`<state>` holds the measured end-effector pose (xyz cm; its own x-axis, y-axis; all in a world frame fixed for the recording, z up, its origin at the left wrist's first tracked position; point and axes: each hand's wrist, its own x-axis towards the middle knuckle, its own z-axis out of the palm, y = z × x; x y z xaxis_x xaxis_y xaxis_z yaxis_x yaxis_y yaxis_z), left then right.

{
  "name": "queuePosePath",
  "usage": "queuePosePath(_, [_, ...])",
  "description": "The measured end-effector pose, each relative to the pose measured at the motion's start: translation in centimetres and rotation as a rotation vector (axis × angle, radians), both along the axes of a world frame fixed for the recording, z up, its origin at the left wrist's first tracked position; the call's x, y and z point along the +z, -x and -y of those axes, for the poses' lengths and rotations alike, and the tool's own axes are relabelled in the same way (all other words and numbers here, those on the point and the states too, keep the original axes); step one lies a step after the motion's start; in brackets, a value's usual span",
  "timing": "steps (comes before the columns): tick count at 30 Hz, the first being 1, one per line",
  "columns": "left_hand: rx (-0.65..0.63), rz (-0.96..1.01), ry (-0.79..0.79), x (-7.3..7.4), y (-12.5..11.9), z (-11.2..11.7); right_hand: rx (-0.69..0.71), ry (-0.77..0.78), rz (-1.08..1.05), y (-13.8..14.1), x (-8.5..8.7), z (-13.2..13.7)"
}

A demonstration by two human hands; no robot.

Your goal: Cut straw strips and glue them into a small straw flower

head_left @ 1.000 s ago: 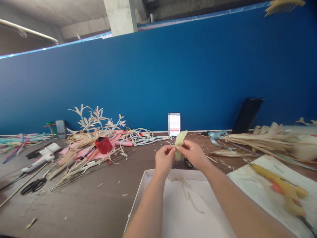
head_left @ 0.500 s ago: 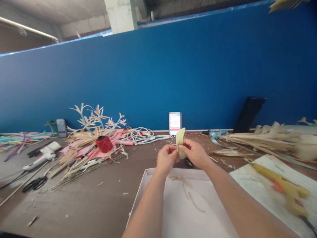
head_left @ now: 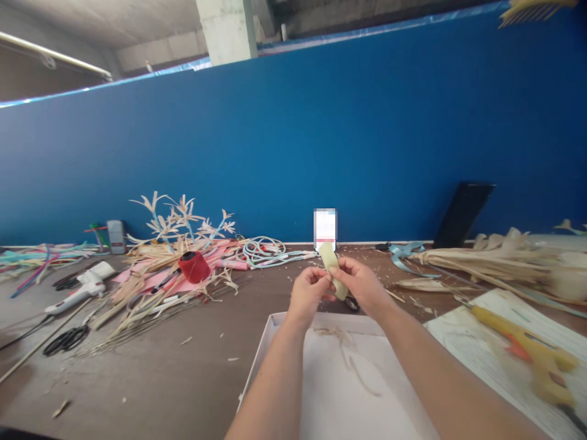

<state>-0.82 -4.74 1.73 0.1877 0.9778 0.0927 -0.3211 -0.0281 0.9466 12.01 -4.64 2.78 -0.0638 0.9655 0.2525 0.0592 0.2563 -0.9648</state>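
Your strip (head_left: 328, 256) is pale green, your wall (head_left: 321, 134) deep blue.
You have a brown table (head_left: 192, 385), a white tray (head_left: 348, 412), a red spool (head_left: 195, 267), pink paper (head_left: 186, 286), black-handled scissors (head_left: 66, 340), a white glue gun (head_left: 76, 299), a yellow glue gun (head_left: 520, 330) with an orange-red trigger (head_left: 518, 347), a light blue ribbon (head_left: 405, 251) and straw-coloured husks (head_left: 468, 254).

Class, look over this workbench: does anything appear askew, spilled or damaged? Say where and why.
Small pale scraps litter the brown tabletop, like uncollected trimmings. At the right, a black slab stands tilted by the blue partition. Nothing looks clearly broken.
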Motion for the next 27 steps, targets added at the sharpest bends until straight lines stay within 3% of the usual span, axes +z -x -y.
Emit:
queuePosePath(12, [-0.052, 0.045, -0.021, -0.65, 0.07, -0.28, 0.122, 0.192, -0.341, -0.04, 0.23, 0.15])
queuePosePath(27, [-0.045, 0.035, -0.006, -0.36, -0.05, 0.01, 0.066, 0.110, -0.220, 0.29, 0.25, 0.39])
